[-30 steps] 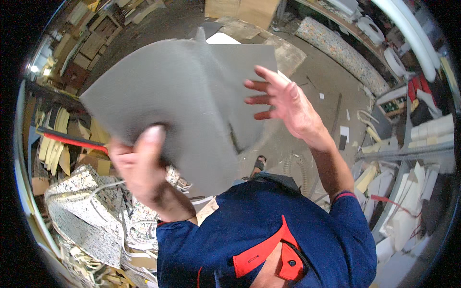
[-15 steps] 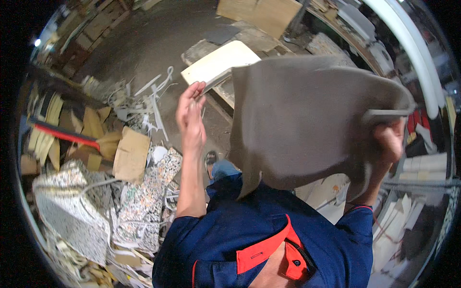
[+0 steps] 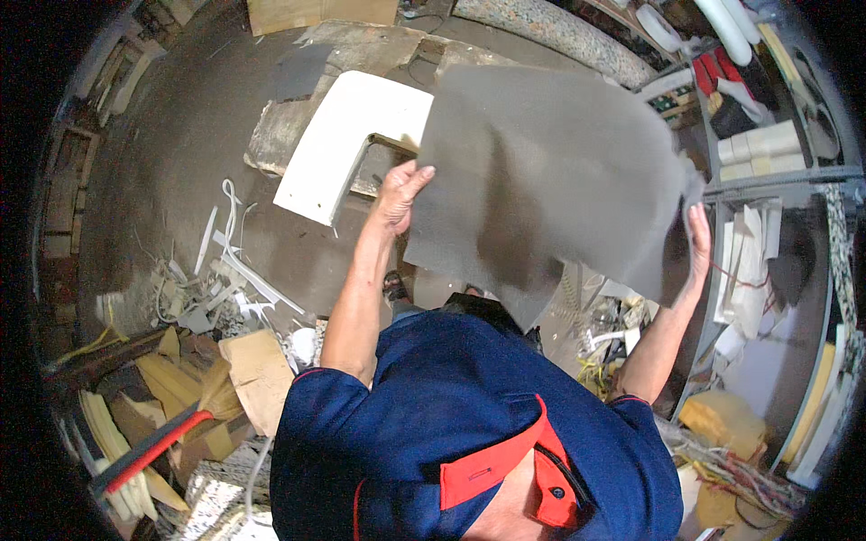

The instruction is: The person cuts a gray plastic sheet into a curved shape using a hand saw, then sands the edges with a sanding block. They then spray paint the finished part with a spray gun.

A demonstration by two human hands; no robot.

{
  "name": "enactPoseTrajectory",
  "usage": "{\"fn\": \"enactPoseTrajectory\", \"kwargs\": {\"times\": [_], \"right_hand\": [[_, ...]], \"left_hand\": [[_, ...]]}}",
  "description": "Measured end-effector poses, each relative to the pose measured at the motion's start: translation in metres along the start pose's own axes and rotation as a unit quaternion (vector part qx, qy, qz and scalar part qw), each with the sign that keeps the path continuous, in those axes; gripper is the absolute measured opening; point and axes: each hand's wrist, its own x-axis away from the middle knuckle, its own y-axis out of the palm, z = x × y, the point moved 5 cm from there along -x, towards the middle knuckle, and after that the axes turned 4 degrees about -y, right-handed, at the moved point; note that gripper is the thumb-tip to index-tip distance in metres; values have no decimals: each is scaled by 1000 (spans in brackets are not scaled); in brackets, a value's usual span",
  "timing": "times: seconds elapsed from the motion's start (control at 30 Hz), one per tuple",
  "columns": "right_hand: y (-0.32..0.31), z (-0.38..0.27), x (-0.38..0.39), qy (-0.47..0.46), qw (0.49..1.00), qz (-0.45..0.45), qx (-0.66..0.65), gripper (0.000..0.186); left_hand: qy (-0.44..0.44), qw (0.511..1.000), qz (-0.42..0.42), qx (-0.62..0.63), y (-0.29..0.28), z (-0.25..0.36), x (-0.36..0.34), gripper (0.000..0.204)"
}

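A large, flexible grey sheet [image 3: 577,171], which looks like thin foam, is held up in front of me between both hands. My left hand [image 3: 403,197] pinches its left edge, thumb on top. At the right edge, my right hand [image 3: 699,243] holds the sheet with fingers pointing up along the border; part of the grip is hidden. Beyond the left hand, a white L-shaped foam piece [image 3: 338,126] lies on a low, worn board [image 3: 271,135], and the sheet covers its right end from view.
White strips and scraps [image 3: 239,270] litter the floor at left. Cardboard [image 3: 255,379] and a red-edged bar [image 3: 162,446] lie at lower left. A speckled foam roll [image 3: 559,36] is at the back. Metal shelving [image 3: 776,171] with white blocks stands at right.
My left hand has moved from beside the white piece to the grey sheet's left edge and grips it. The sheet is now spread flatter, and my view has turned right.
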Motion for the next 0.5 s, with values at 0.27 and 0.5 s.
{"fn": "enactPoseTrajectory", "kwargs": {"times": [0.27, 0.5], "right_hand": [[20, 118, 24, 135, 990, 15, -39, 49], [54, 144, -2, -7, 993, -19, 112, 105]], "left_hand": [[30, 938, 122, -324, -63, 78, 35, 14], [48, 923, 138, -355, -54, 116, 47, 24]]}}
